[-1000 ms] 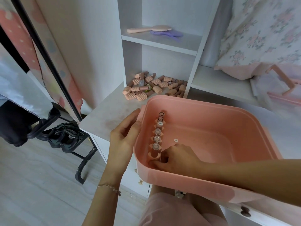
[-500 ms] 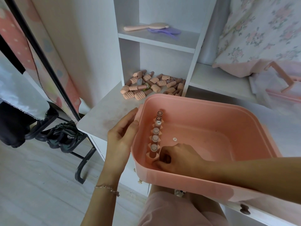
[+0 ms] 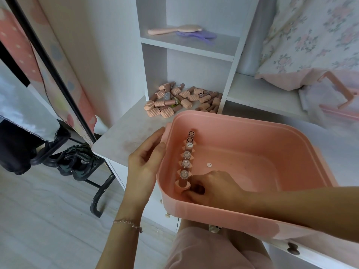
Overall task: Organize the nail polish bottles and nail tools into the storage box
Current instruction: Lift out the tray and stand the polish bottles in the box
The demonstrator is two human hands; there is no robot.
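The right hand (image 3: pixel 211 188) has its fingers (image 3: pixel 191 193) curled low at the near end of the upright nail polish bottles (image 3: pixel 186 158), a row running straight away along the storage box (image 3: pixel 252 121) wall; whether they pinch anything I cannot tell. The left hand (image 3: pixel 144 164) rests relaxed outside that wall, nearer the loose bottles (image 3: pixel 180 100) lying beyond on the desk (image 3: pixel 124 136).

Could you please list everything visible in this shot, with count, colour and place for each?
Storage box: one, pink, on the white desk before the person.
Bottles in the box: six in a row, pinkish, upright along its left wall.
Round sticker: one, white, on the box floor.
Loose bottles: a pile, count unclear, pinkish, in the open lower shelf compartment.
Hairbrush: one, pink, upper shelf.
Comb: one, purple, beside the hairbrush.
Left hand: fingers straight against the box's outer left wall.
Right hand: inside the box, fingers curled by the nearest bottle.
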